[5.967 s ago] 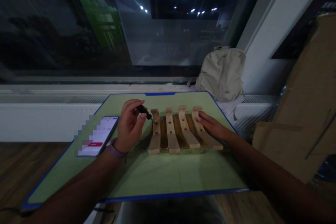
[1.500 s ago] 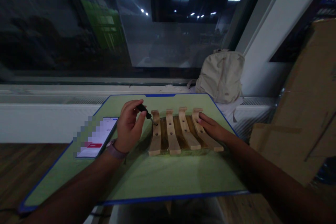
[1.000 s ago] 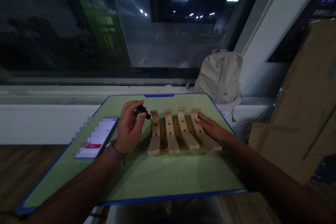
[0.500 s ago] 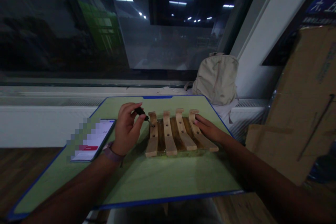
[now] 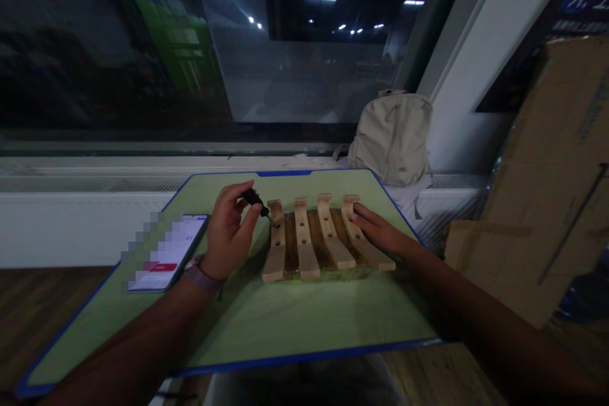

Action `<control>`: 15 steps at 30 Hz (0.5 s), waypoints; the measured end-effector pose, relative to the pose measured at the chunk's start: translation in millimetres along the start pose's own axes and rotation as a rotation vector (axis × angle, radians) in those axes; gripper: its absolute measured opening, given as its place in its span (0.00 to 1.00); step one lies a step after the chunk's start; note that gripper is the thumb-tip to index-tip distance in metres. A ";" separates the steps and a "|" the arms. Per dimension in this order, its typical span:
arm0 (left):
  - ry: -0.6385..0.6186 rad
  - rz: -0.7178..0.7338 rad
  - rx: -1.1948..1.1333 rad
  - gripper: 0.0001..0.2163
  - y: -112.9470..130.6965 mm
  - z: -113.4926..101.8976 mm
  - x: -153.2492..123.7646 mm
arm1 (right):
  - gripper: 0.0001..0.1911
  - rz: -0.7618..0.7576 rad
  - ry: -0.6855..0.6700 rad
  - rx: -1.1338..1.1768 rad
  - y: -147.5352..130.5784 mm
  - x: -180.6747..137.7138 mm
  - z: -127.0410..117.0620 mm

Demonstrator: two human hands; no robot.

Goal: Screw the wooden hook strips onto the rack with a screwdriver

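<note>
My left hand (image 5: pixel 230 228), with a band on its wrist, grips a small screwdriver (image 5: pixel 255 199) by its black handle. The metal shaft slants down to the right, and its tip meets the upper hole of the leftmost curved wooden hook (image 5: pixel 275 257). Several such pale hooks, each with dark holes, lie side by side across a brown wooden board (image 5: pixel 292 238). My right hand (image 5: pixel 378 226) is closed around the upper edge of the rightmost hook (image 5: pixel 367 250), steadying contact at the board's right end; some of its fingertips are hidden behind the wood.
A phone (image 5: pixel 167 257) with a lit screen lies left of my left hand on the green, blue-edged table (image 5: pixel 304 323). Beyond the table's back right corner sits a beige backpack (image 5: pixel 392 136) by the window. Large cardboard (image 5: pixel 547 184) stands on the right.
The view has shifted slightly. The screwdriver's handle has tilted or turned a little in my left hand, its tip still at the same hole. My right hand keeps its place.
</note>
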State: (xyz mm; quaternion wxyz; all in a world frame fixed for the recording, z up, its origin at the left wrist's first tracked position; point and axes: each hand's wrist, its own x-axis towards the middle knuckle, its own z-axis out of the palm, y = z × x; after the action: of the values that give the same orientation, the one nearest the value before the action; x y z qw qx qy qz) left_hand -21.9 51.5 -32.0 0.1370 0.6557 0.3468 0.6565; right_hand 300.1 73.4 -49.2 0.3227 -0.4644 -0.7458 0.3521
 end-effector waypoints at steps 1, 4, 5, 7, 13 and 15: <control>0.006 0.002 0.020 0.17 -0.7 -0.2 0.6 | 0.27 0.002 0.003 0.001 0.3 0.1 0.2; 0.025 -0.014 0.038 0.17 -0.7 0.4 1.8 | 0.26 -0.010 0.021 0.018 0.8 0.2 0.8; 0.021 -0.022 0.025 0.18 0.0 1.0 1.8 | 0.27 -0.018 0.021 0.023 0.8 0.2 0.9; -0.002 -0.027 -0.008 0.19 2.2 2.1 1.3 | 0.27 -0.029 0.014 0.030 0.6 0.2 0.8; -0.019 0.024 -0.037 0.15 6.4 1.1 1.3 | 0.26 -0.002 0.004 0.015 0.7 -0.4 -0.6; 0.003 0.049 0.020 0.14 5.9 -0.4 2.3 | 0.27 -0.001 -0.001 0.017 0.4 -0.5 -0.7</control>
State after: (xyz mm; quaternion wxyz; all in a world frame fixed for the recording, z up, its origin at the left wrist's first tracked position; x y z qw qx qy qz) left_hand -20.9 48.6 -26.5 0.1139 0.6644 0.3374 0.6571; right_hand 301.0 73.2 -49.2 0.3265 -0.4612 -0.7430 0.3586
